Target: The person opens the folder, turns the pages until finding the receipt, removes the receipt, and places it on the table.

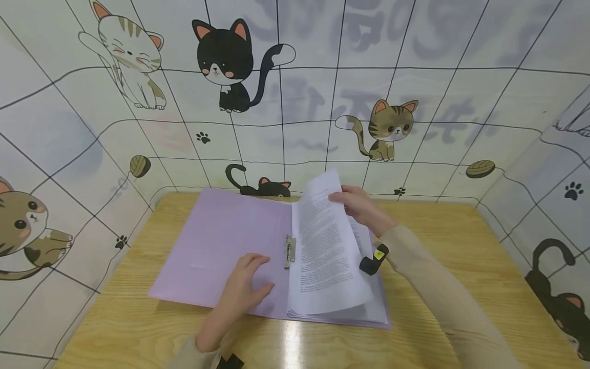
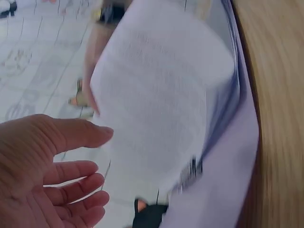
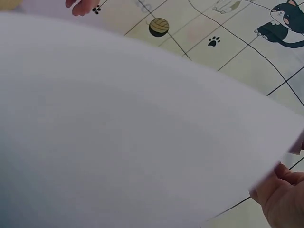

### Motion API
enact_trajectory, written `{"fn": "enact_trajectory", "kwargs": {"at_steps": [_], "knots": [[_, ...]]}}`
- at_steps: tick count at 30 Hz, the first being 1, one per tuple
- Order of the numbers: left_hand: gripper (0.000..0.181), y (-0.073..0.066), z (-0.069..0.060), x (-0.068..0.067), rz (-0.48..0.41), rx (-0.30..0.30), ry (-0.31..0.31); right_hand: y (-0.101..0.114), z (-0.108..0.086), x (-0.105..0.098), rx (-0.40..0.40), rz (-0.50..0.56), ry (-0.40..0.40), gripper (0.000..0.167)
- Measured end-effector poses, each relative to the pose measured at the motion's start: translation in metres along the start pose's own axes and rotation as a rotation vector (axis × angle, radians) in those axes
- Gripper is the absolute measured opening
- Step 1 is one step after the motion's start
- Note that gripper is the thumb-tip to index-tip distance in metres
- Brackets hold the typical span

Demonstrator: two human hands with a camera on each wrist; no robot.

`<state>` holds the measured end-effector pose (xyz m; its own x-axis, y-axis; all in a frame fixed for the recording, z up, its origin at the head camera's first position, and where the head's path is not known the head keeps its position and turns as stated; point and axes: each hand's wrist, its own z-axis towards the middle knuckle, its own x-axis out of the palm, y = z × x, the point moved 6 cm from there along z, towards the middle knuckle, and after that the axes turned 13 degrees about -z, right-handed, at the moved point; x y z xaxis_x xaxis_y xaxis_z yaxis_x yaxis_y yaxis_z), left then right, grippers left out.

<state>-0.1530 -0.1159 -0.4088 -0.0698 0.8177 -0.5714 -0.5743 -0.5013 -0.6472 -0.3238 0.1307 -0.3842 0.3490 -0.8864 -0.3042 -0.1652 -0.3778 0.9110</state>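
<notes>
A light purple folder lies spread out on the wooden table, with a metal binder clip along its spine. Printed sheets fill its right side. My right hand pinches the far outer edge of the top sheet, which is lifted and curved above the others. In the right wrist view the sheet's blank back covers most of the picture, partly hiding that hand. Over the folder's left cover hovers my left hand, thumb and fingers apart, holding nothing. The left wrist view shows the same spread hand.
The wooden table extends to both sides of the folder. Behind it stands a backdrop printed with cats and grid lines. A small black wrist camera is on my right wrist, close to the sheets.
</notes>
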Motion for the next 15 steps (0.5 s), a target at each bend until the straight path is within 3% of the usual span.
{"fn": "enact_trajectory", "kwargs": {"at_steps": [4, 7, 10, 15], "knots": [[0.058, -0.026, 0.004, 0.023, -0.108, 0.103, 0.044, 0.007, 0.003, 0.007, 0.003, 0.006, 0.004, 0.048], [0.061, -0.045, 0.005, 0.039, -0.172, 0.142, 0.054, 0.009, 0.004, 0.009, 0.014, 0.012, -0.002, 0.047], [0.063, -0.061, 0.006, 0.054, -0.179, 0.178, 0.039, 0.010, 0.005, 0.010, 0.024, 0.031, -0.006, 0.046], [0.068, -0.076, 0.007, 0.070, -0.114, 0.217, -0.018, 0.012, 0.007, 0.011, 0.016, 0.065, 0.001, 0.046]]}}
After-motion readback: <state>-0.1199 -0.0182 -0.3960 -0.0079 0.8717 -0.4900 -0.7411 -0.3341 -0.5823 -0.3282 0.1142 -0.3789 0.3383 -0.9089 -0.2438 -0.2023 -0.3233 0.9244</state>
